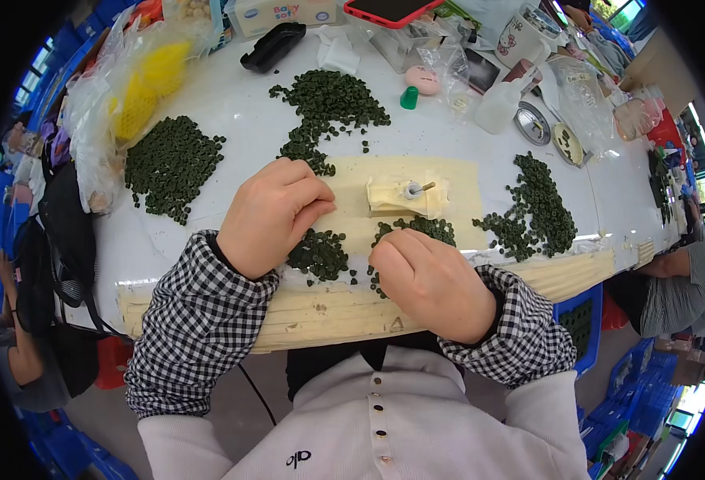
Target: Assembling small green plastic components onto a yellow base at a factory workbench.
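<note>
While curled, each hand hides its fingertips over green beads.

White tissue box and red-cased phone screen at table's far edge

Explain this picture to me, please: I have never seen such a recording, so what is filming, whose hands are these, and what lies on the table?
The view comes from a wide fisheye camera worn on a person's head and looking down, so straight edges bend near the rim. No machine is here: the two bare hands with checked sleeves are the wearer's own. The left hand and the right hand rest curled at the near edge of a white table, over a small pile of dark green pieces. Whether the fingers hold a piece cannot be told. More green heaps lie around. Just beyond the hands stands a pale block with a small metal fitting. At the far edge are a red phone, a black case and plastic bags.
</note>
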### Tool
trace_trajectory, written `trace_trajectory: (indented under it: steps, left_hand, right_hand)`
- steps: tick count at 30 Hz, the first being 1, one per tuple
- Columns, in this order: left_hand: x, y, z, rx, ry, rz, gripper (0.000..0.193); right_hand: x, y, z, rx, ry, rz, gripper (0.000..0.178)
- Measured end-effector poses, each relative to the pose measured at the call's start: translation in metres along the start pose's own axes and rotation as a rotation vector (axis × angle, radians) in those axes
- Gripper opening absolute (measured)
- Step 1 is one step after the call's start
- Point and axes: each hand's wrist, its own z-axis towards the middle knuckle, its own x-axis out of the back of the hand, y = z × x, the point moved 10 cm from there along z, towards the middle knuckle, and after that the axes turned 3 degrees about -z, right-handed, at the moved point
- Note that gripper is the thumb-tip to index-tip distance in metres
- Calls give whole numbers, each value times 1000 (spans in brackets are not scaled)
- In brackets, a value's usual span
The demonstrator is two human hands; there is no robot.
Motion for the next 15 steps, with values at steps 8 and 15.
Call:
trace_trajectory:
  steps: [8,15]
  left_hand:
    - [-1,-8,-4,211,44,-444,7]
    - [-33,-8,-20,514,-72,-1361,11]
  right_hand:
    - [13,1,-1,52,83,68,22]
    - [66,12,13,-59,320,298,22]
